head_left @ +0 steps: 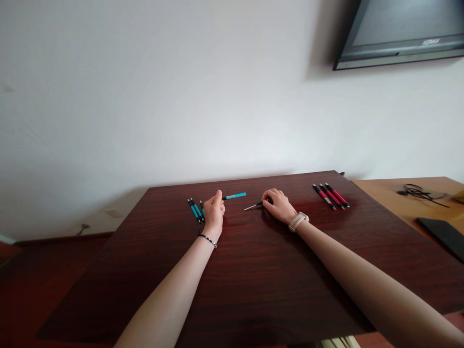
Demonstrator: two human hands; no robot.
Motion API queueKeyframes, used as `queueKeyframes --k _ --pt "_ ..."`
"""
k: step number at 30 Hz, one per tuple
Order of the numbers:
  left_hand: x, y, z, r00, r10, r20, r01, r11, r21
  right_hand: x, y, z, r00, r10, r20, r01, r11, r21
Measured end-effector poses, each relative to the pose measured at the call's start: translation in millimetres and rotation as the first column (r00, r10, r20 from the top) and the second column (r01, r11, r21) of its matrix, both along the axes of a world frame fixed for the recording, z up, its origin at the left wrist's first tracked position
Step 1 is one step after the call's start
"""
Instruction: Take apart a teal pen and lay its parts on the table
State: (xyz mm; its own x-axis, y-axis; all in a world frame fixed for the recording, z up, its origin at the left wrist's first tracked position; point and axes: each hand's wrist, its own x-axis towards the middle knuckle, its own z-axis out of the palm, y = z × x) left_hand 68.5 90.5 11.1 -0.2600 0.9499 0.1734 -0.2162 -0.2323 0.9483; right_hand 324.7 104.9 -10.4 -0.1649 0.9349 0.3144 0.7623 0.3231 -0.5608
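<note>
My left hand (214, 210) is closed on a pen (235, 195); its teal barrel with a white label sticks out to the right, a black part close to my fingers. My right hand (278, 205) has its fingers curled around a dark piece with a thin silvery rod (251, 207) pointing left, which looks like a pen's refill; the fingers hide the rest. Several teal-and-black pens (195, 211) lie left of my left hand, one of them partly behind it. Over to the right lie three red-and-black pens (330, 196), side by side and slanted.
The dark wooden table (250, 280) stands close to a white wall. A lighter wooden table (384, 193) adjoins it on the right, bearing a black cable (420, 191) and a flat black object (440, 234). A television (406, 34) hangs at the upper right.
</note>
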Motion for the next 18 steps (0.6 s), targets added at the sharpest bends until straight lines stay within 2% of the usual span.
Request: queueKeyframes --k 12,18 --pt "0 1 -3.5 0.994 -0.055 -0.090 0.055 0.998 -0.003 -7 -8 5.2 0.971 0.238 0.022 -0.239 0.970 0.049" --pt "-1 1 -7.0 0.954 -0.088 -0.287 0.101 0.994 0.032 -12 -12 12.3 0.923 0.344 -0.170 -0.313 0.932 0.185"
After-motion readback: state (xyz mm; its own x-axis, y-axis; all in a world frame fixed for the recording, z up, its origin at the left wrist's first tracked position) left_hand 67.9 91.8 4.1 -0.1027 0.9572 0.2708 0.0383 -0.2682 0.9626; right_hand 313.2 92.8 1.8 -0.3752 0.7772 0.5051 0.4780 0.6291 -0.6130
